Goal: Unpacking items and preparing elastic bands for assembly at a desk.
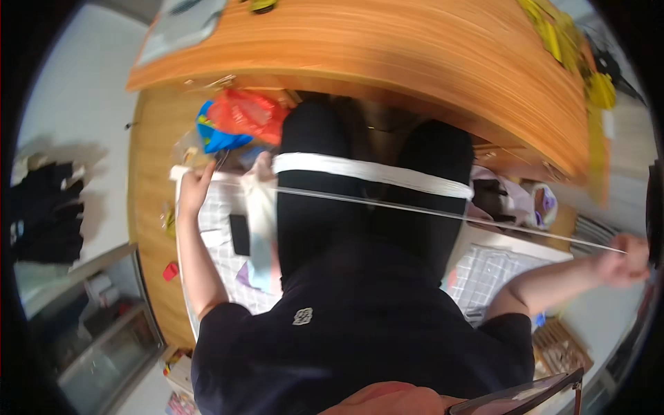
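in front of a wood-grain desk point(360, 41), near a red plastic bag point(247, 112), checked bedding point(487, 271) shows either side of black-clad thighs point(318, 221). above them a thin, whitish cord point(415, 208) stretches nearly straight, near a flat white band point(332, 164) across the thighs. the blurred right hand point(622, 261) is clenched on one end; whether the left hand point(196, 187) grips the other, i cannot tell.

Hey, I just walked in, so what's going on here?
A seated person holds a thin pale strand in the blurred right hand. The strand runs straight over the thighs toward the left hand, whose grip on it is unclear. A white band lies across both thighs, near a wooden desk.
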### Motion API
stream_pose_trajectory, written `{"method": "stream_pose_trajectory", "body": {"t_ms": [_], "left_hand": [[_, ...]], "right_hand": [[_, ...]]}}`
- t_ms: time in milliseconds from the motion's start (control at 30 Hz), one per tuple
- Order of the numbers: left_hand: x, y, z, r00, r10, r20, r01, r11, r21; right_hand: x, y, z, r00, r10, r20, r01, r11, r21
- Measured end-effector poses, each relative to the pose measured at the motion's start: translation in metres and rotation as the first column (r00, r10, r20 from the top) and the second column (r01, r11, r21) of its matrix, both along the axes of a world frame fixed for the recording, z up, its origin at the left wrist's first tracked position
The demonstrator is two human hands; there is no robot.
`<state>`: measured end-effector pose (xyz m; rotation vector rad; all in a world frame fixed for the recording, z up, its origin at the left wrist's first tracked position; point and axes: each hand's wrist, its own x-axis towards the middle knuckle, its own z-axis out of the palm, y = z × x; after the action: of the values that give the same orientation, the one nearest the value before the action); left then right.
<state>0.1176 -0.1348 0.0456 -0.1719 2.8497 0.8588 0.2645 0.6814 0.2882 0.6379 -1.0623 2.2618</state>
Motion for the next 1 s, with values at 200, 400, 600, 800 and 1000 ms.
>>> {"method": "stream_pose_trajectory", "body": {"t_ms": [200,400,600,800,1000], "left_hand": [[0.045,0.034,-0.005,0.962,0.198,0.190,0.054,0.542,-0.838],[0.030,0.241,0.112,0.834,-0.369,-0.411,0.478,0.855,0.201],[0.028,0.301,0.088,0.839,-0.387,-0.382,0.541,0.666,0.513],[0.025,0.298,0.072,0.958,-0.281,-0.053,0.157,0.361,0.919],[0.021,0.290,0.077,0.931,-0.364,0.038,-0.067,-0.069,0.995]], "right_hand": [[-0.024,-0.172,-0.110,0.889,0.414,0.196,-0.372,0.902,-0.218],[-0.053,-0.307,-0.170,0.712,0.261,0.652,-0.592,0.722,0.358],[-0.071,-0.343,-0.163,0.742,0.320,0.589,-0.591,0.728,0.349],[-0.076,-0.352,-0.176,0.731,0.257,0.633,-0.527,0.802,0.283],[-0.085,-0.334,-0.185,0.143,0.599,0.788,-0.814,0.525,-0.251]]}}
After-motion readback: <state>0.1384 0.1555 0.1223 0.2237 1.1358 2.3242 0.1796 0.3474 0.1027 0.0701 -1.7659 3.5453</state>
